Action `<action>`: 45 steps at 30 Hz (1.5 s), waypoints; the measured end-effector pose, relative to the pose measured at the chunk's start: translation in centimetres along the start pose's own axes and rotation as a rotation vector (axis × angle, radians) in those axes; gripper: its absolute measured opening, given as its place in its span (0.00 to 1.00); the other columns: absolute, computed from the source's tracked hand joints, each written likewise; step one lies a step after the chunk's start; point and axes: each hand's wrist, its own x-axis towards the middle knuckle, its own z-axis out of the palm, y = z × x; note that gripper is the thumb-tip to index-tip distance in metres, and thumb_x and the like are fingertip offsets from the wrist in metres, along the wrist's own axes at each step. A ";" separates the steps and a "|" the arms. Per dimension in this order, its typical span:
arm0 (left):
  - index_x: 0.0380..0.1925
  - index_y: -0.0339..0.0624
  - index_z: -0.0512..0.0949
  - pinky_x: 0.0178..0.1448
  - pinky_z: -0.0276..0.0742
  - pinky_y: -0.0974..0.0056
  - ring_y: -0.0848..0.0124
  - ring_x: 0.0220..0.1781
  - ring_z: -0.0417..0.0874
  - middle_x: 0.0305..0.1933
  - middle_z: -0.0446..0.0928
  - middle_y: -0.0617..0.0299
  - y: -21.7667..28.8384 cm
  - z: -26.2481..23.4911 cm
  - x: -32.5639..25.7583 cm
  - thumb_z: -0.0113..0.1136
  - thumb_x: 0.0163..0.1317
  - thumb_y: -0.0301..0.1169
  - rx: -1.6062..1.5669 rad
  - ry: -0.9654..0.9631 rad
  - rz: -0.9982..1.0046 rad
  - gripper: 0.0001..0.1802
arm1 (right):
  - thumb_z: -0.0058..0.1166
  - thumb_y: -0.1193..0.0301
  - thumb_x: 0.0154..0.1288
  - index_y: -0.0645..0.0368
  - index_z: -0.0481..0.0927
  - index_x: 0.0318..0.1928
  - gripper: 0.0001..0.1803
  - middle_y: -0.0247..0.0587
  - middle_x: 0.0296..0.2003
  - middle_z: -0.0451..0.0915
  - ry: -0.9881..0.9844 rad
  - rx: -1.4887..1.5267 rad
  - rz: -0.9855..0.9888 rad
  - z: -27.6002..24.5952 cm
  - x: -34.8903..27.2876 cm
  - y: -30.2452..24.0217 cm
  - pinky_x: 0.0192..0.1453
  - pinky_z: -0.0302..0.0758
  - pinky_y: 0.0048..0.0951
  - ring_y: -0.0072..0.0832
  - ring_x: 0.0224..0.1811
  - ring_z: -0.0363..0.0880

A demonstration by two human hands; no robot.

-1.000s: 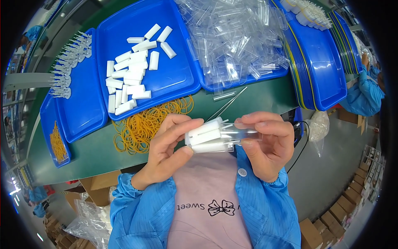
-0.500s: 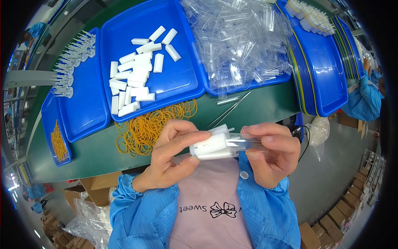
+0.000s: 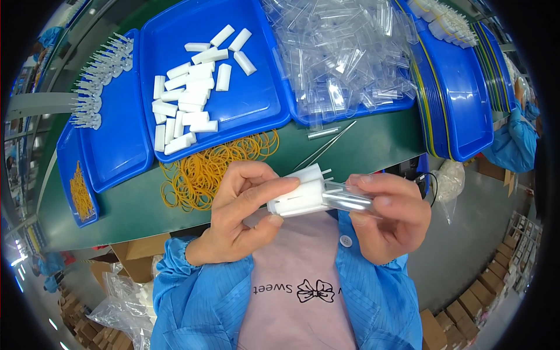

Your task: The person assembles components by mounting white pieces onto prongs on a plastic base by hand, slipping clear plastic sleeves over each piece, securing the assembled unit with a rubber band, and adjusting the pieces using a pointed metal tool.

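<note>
Head view: both hands at chest height, over the near tabletop edge
Held item: bundle of white plastic pieces point(image 3: 297, 195), partly inside clear tubes point(image 3: 349, 201), between the two hands
Left hand point(image 3: 242, 213): grip pinching the white bundle, thumb under, fingers on top
Right hand point(image 3: 391, 216): grip closed around the clear tubes
Just beyond: yellow rubber bands point(image 3: 213, 166) loose on green tabletop point(image 3: 373, 143)
Behind: blue tray point(image 3: 256, 105) with white pieces; next tray heaped with clear tubes point(image 3: 344, 52)
Far left: blue tray point(image 3: 116, 146) with small clear parts
</note>
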 end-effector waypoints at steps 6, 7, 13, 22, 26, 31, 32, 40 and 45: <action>0.49 0.34 0.75 0.44 0.69 0.68 0.67 0.42 0.69 0.45 0.63 0.55 -0.1 -0.2 0.2 0.54 0.46 0.21 0.011 -0.002 0.024 0.24 | 0.61 0.86 0.45 0.64 0.70 0.40 0.20 0.61 0.42 0.74 -0.036 -0.008 -0.122 -0.1 -0.1 0.2 0.40 0.81 0.33 0.42 0.40 0.80; 0.49 0.34 0.75 0.44 0.69 0.68 0.67 0.42 0.69 0.44 0.63 0.55 -0.1 -0.2 0.1 0.54 0.46 0.21 0.011 -0.015 0.016 0.24 | 0.62 0.86 0.45 0.64 0.70 0.39 0.20 0.62 0.42 0.74 -0.029 0.079 -0.062 -0.1 -0.1 0.1 0.40 0.81 0.34 0.43 0.40 0.81; 0.49 0.34 0.75 0.43 0.68 0.68 0.68 0.42 0.68 0.44 0.63 0.55 0.1 -0.1 0.0 0.54 0.46 0.21 0.018 -0.012 0.006 0.24 | 0.62 0.87 0.43 0.64 0.71 0.41 0.21 0.61 0.42 0.74 -0.054 0.001 -0.078 -0.5 -0.3 -0.3 0.41 0.81 0.35 0.43 0.39 0.80; 0.49 0.35 0.74 0.43 0.68 0.68 0.68 0.42 0.68 0.44 0.63 0.55 0.0 0.0 0.0 0.54 0.47 0.22 0.021 -0.039 0.016 0.24 | 0.63 0.85 0.43 0.64 0.73 0.38 0.19 0.59 0.41 0.75 0.002 0.074 -0.033 -0.2 -0.2 -0.5 0.40 0.81 0.35 0.44 0.37 0.81; 0.50 0.35 0.74 0.43 0.68 0.68 0.68 0.42 0.68 0.44 0.63 0.55 -0.1 0.0 0.2 0.54 0.47 0.22 0.008 -0.057 -0.002 0.24 | 0.63 0.86 0.42 0.63 0.73 0.37 0.19 0.59 0.41 0.75 -0.017 -0.037 -0.082 -0.3 -0.1 -0.7 0.39 0.81 0.34 0.44 0.37 0.81; 0.50 0.34 0.74 0.43 0.68 0.68 0.68 0.42 0.68 0.44 0.62 0.55 -0.3 0.1 0.2 0.54 0.47 0.22 0.003 -0.052 -0.013 0.24 | 0.63 0.86 0.42 0.63 0.72 0.37 0.20 0.60 0.40 0.75 -0.053 -0.179 -0.148 -0.1 -0.1 -0.7 0.39 0.81 0.35 0.44 0.37 0.81; 0.50 0.34 0.74 0.43 0.68 0.68 0.68 0.42 0.68 0.44 0.62 0.55 -0.2 0.1 0.2 0.54 0.47 0.22 0.002 -0.053 -0.016 0.24 | 0.63 0.86 0.42 0.63 0.72 0.38 0.20 0.60 0.41 0.75 -0.053 -0.137 -0.117 -0.2 -0.1 -0.7 0.40 0.82 0.35 0.43 0.38 0.81; 0.49 0.35 0.75 0.45 0.67 0.67 0.68 0.43 0.68 0.45 0.62 0.56 0.0 0.1 0.4 0.53 0.47 0.22 -0.004 -0.067 -0.037 0.24 | 0.64 0.85 0.41 0.62 0.72 0.39 0.22 0.58 0.41 0.75 -0.051 -0.040 -0.075 -0.8 -0.2 -0.1 0.38 0.80 0.32 0.43 0.37 0.81; 0.48 0.37 0.75 0.48 0.67 0.66 0.67 0.45 0.68 0.45 0.63 0.56 -0.5 0.2 0.6 0.52 0.48 0.22 -0.079 -0.077 -0.066 0.23 | 0.64 0.85 0.41 0.62 0.72 0.39 0.21 0.58 0.41 0.76 -0.066 -0.120 -0.140 -0.6 0.0 0.4 0.36 0.79 0.31 0.42 0.37 0.81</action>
